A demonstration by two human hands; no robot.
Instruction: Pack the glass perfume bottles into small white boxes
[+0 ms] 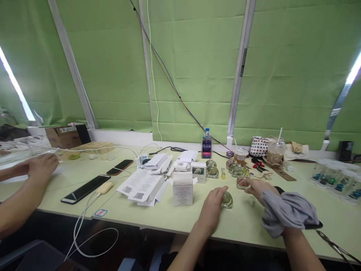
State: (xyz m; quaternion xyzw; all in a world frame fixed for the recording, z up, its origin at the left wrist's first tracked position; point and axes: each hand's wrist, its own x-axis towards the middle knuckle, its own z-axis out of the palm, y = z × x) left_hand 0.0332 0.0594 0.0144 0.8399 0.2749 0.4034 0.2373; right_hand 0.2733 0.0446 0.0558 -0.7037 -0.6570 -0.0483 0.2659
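My left hand (pixel 212 206) is closed around the side of a small round glass bottle with green contents (pixel 227 200), standing near the table's front edge. My right hand (pixel 257 189) has its fingertips on a similar glass bottle with reddish contents (pixel 241 183), farther back. Grey cloth (pixel 289 212) is bunched around my right wrist. Behind my hands stand several more round glass bottles (pixel 238 171) and a small vial of yellow liquid (pixel 223 174). To the left of my left hand, an upright white carton (pixel 182 192) has its top flaps open.
Flattened white cartons (pixel 143 184) lie in a pile at centre. A water bottle (pixel 207 143) and iced drink cups (pixel 275 152) stand behind. Clear tubes (pixel 335 178) and metal tongs (pixel 335 244) are at right. Phones (pixel 86 189) lie left, near another person's hands (pixel 42 165).
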